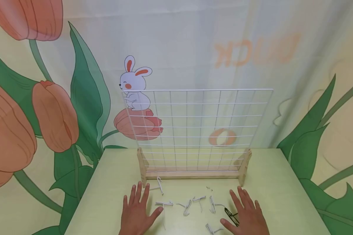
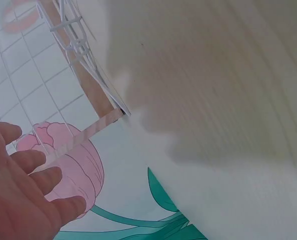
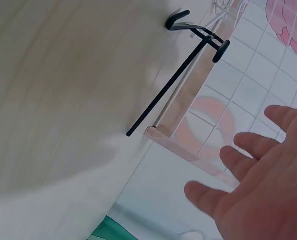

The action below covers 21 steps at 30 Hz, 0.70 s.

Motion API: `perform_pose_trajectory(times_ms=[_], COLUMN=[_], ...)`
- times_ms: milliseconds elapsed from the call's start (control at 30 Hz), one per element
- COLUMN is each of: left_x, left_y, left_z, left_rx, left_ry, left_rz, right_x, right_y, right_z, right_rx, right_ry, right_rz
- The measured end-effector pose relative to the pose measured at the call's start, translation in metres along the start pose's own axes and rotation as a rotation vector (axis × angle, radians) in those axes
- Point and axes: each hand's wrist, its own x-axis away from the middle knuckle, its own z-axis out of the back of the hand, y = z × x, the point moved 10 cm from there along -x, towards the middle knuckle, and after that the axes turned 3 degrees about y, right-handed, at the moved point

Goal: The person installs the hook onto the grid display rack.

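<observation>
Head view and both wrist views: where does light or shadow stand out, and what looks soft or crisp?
Head view: fairly even light, soft-edged orange lettering on the pale fabric backdrop; left wrist view: a broad, soft-edged shadow across the pale wood-grain tabletop; right wrist view: dim tabletop at left, black metal hook fairly crisp.

Across the lower head view stretches my pale yellow table (image 1: 285,195). On it I have a wooden stand (image 1: 192,176) below centre, white hooks (image 1: 212,205) bottom centre, a black hook (image 3: 168,87) lower right, and tiny bits (image 1: 209,188), perhaps metal.
</observation>
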Motion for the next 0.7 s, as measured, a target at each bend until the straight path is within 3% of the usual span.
perform_pose_trajectory(times_ms=[167,300,467,700], left_x=[-0.003,-0.004,-0.009,-0.015], left_y=[0.002,0.003,-0.005,-0.017], left_z=[0.012,0.022,0.027,0.031], left_rx=[0.014,0.040,0.137,0.260], left_ry=[0.084,0.159,0.190,0.224], left_rz=[-0.042,-0.074,-0.037,0.031], right_x=[0.001,0.003,0.004,0.011], right_y=[-0.001,-0.001,-0.003,0.005], right_z=[0.003,0.001,0.009,0.022], right_rx=[-0.051,-0.082,-0.123,-0.130], right_ry=[-0.005,-0.061,-0.093,0.059], right_rz=[0.041,0.044,0.028,0.100])
